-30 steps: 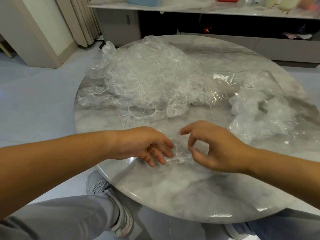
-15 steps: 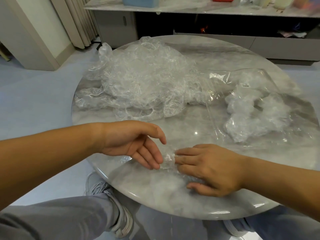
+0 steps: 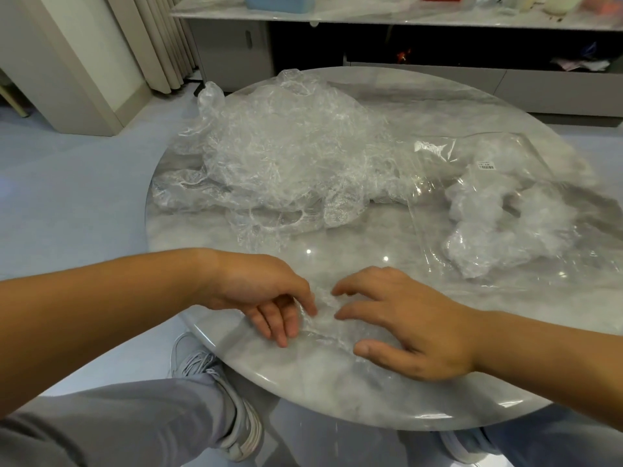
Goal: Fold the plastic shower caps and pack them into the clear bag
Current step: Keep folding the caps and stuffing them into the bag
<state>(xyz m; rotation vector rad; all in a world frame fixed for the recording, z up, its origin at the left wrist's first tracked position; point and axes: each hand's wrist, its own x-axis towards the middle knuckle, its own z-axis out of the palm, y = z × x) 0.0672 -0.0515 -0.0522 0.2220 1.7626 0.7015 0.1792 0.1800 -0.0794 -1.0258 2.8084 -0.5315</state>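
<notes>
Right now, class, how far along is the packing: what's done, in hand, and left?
Done: a few folded caps lie inside the clear bag. In hand: the left hand and right hand rest on one cap near the table edge. Left: the large loose pile lies unfolded.

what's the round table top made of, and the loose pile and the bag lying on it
The table top looks like grey-white marble or marble-look stone, polished: veining and sharp light reflections. The pile of shower caps looks like thin clear plastic film, crinkled and glinting at its creases. The clear bag is smoother, glossier clear plastic with a flat sheen and a small printed label.
</notes>
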